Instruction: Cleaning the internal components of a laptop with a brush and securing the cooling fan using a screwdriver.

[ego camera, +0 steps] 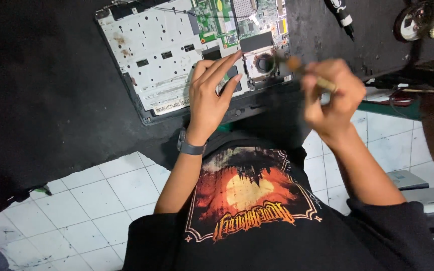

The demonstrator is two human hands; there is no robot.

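Opened laptop chassis (161, 50) lying on the dark counter (51, 90), metal plate and green circuit board (227, 20) exposed. Left hand (209, 95) resting flat on the chassis near its front edge, fingers straight and spread apart, clamped on nothing; grey watch (191, 147) on the wrist. Right hand (332, 98), blurred, with grip closed around a small brush (302, 70), bristle end just beside the round fan (263, 62). Black pen-like tool (342, 17) farther back on the counter.
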